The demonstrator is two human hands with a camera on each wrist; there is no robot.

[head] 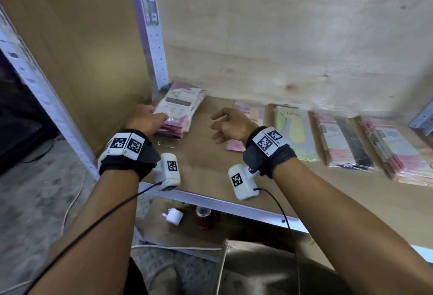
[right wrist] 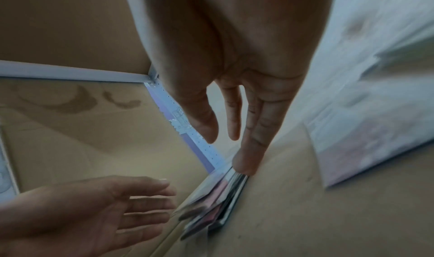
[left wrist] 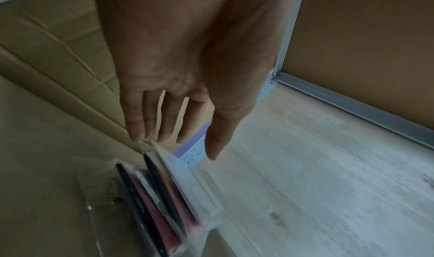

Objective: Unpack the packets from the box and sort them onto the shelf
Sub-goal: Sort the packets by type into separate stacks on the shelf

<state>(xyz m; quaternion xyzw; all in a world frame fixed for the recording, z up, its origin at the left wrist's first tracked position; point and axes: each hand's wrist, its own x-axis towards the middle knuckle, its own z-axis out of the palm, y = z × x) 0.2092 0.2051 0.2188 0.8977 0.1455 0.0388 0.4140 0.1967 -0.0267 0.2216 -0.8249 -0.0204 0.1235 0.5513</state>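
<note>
1. Nearest, below the shelf's front rail [head: 234,205]: white charger plug [head: 173,216] and a small glass [head: 203,211] on the lower level. No box identifiable in any view, so cannot tell how many packets are left to unpack.
2. Left hand [head: 147,118]: spread flat with straight fingers, gripping nothing. Fingertips [left wrist: 138,135] right at the edge of the pink stack [head: 178,109]; looks like squaring it up, not carrying.
3. Right hand [head: 230,125]: loose, fingers relaxed, holding nothing, hovering over the cardboard liner [head: 206,154] between the pink stack and the next pile. In the right wrist view one fingertip [right wrist: 244,162] lines up with the stack's edge; cannot tell whether touching or merely overlapping.
4. Mid-shelf, in a row to the right: single pink packet [head: 236,145] partly hidden by the right wrist, green-yellow packet [head: 296,135], pink-and-black stack [head: 346,142], end stack [head: 393,151]. All lying flat, one kind per pile as far as the print shows, small gaps between.
5. Farthest: pink stack tucked into the back-left corner by the perforated upright [head: 157,55], several packets deep, slightly fanned.
6. Judgement: sorting well under way, five piles placed, latest batch apparently just set down. Left to do: tidy the corner stack, then back to the box for any remainder. Free liner between the two leftmost piles for another group.
</note>
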